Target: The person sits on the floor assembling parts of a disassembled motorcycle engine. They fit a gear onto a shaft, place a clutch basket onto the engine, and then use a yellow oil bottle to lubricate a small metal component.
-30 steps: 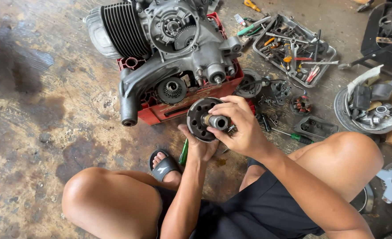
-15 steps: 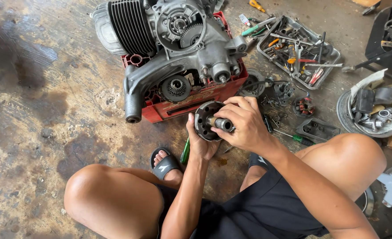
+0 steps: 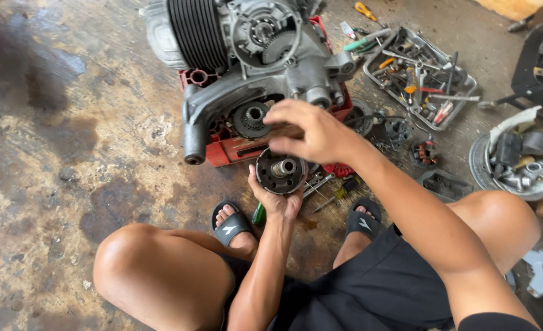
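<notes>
While I'm squatting on the stained concrete floor (image 3: 69, 184), my left hand (image 3: 277, 199) is gripping the round dark metal clutch-like drum with a bright centre shaft (image 3: 282, 171) from below, shaft axis pointing up at me. My right hand (image 3: 311, 132) is hovering just above it, fingers loosely spread, holding nothing I can see. Both are sitting just in front of the grey finned engine on its red crate (image 3: 253, 67). The drum's underside is hidden by my palm; the right fingertips are blurring.
</notes>
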